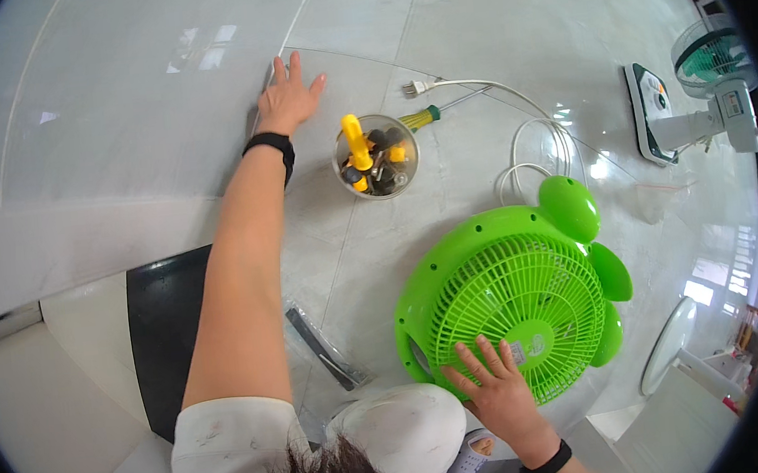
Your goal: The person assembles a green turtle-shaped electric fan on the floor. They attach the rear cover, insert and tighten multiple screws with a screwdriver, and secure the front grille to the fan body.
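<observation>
My left hand (288, 102) is stretched far forward with its fingers spread, over a seam in the pale tiles. It holds nothing; whether it presses on the surface I cannot tell. Just right of that wrist stands a clear round tub (414, 158) of tools and parts, with a yellow handle (354, 138) sticking up. A screwdriver (422, 118) with a green and yellow handle lies beside the tub. My right hand (507, 402) rests open, fingers extended, on the lower edge of a bright green fan (468, 264), whose round grille faces up and whose rim has screw holes and rounded lobes.
A white cord (523, 172) loops beyond the fan, its plug (415, 89) near the screwdriver. A dark strip in a clear plastic bag (326, 346) lies near my knee. A standing fan (714, 67) with a square base is far right. A black panel (168, 321) lies left.
</observation>
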Tool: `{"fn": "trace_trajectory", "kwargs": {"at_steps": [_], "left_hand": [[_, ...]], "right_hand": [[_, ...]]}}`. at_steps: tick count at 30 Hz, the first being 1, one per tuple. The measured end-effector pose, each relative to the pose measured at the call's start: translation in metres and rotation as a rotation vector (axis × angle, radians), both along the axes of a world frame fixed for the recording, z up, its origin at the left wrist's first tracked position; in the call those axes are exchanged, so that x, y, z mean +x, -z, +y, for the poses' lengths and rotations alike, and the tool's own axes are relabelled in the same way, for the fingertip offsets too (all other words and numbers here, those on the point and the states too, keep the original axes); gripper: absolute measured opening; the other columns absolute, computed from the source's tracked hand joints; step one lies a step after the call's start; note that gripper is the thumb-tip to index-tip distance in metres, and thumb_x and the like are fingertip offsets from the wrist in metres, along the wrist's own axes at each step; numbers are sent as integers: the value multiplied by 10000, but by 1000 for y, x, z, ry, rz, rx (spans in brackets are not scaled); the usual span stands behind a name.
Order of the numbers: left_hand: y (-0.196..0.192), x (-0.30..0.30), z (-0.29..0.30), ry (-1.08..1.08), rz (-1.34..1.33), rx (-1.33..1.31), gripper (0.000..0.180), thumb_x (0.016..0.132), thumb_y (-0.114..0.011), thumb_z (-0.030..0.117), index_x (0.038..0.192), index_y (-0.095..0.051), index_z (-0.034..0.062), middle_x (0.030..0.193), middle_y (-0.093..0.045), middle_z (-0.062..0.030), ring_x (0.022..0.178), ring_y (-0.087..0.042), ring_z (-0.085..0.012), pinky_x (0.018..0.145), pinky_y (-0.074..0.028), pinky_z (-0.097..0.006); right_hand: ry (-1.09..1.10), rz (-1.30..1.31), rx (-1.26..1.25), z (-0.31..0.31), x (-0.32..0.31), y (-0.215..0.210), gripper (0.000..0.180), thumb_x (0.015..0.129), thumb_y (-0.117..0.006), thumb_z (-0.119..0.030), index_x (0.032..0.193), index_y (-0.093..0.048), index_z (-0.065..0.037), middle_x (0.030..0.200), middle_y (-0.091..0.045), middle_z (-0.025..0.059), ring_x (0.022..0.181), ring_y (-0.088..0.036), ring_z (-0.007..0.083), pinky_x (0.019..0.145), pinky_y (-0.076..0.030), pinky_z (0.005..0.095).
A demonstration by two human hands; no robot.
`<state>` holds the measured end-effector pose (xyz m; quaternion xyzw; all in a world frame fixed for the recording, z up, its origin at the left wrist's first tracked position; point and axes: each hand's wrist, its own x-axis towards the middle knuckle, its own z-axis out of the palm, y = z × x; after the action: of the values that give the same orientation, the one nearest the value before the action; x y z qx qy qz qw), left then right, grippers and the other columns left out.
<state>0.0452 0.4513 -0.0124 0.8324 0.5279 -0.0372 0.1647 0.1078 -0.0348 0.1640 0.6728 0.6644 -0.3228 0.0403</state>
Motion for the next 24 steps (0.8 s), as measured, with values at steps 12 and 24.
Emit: {"fn": "trace_trajectory", "kwargs": {"at_steps": [12, 24], "left_hand": [[6, 30, 17, 7, 249, 28, 561, 896, -435, 407, 1306, -416, 24, 1378, -402, -176, 1175, -506, -372, 969, -417, -456], [20, -65, -21, 333, 210, 446, 124, 816, -516, 27, 855, -633, 21, 881, -659, -148, 815, -654, -337, 703, -539, -412]], "right_hand": [[180, 85, 67, 8, 13, 0, 581, 708, -717, -229, 1263, -546, -250, 1400, -436, 34, 1283, -399, 319, 1056, -331, 482], [45, 94, 138, 2, 20, 12, 670, 670, -750, -306, 1295, -517, -236, 1429, -381, 92, 1308, -349, 356, 1055, -327, 494]]}}
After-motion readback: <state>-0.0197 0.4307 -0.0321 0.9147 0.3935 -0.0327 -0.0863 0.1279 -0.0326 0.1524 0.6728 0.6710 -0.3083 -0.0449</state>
